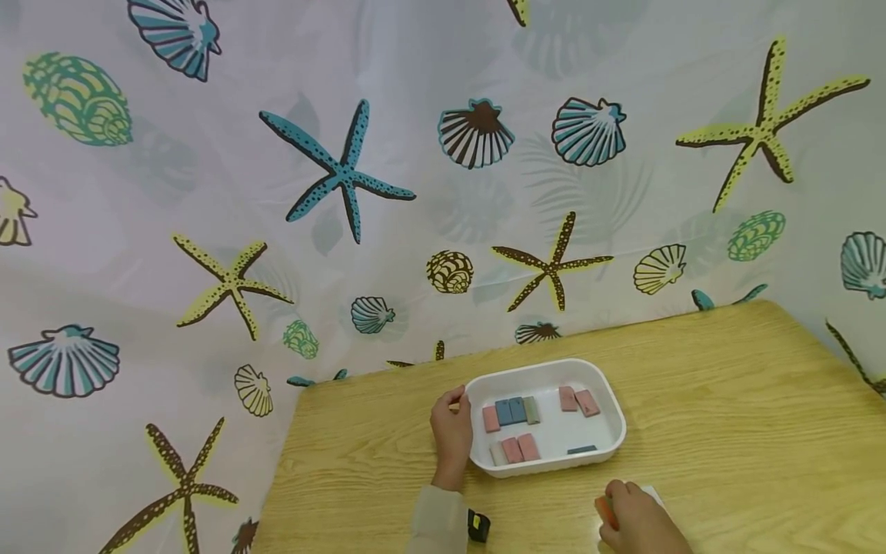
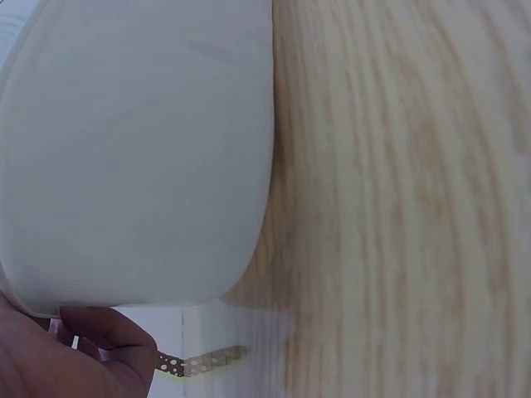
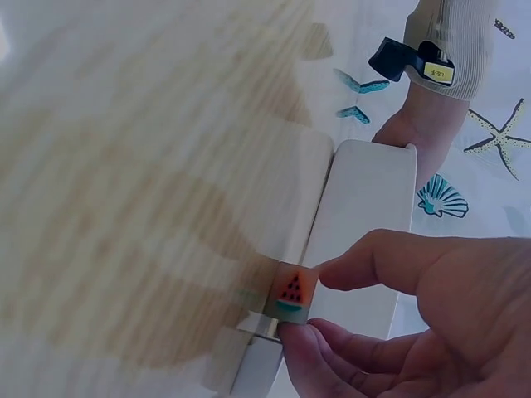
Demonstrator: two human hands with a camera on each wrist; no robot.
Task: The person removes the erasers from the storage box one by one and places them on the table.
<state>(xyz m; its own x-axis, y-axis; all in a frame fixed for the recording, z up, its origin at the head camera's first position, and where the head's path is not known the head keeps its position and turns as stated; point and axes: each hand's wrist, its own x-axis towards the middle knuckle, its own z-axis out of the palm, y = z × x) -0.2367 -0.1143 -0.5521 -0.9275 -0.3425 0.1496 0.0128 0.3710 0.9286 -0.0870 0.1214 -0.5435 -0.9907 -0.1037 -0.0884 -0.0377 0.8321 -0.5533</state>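
Observation:
My left hand (image 1: 453, 435) holds the left end of a white tray (image 1: 554, 431) by its rim; in the left wrist view its curled fingers (image 2: 112, 332) are at the tray edge. Pink, blue and greyish blocks lie inside the tray, among them a blue pair (image 1: 511, 411). In front of the tray's right end, my right hand (image 1: 640, 519) pinches a small orange block (image 1: 605, 512) between thumb and fingers. A watermelon slice shows on the face of this block (image 3: 292, 290) in the right wrist view.
A small white object (image 1: 653, 495), partly hidden by the right hand, is on the wooden table (image 1: 747, 415). A black wrist device (image 1: 477, 525) is on the left sleeve. Behind the table hangs a curtain (image 1: 415, 323) printed with shells and starfish.

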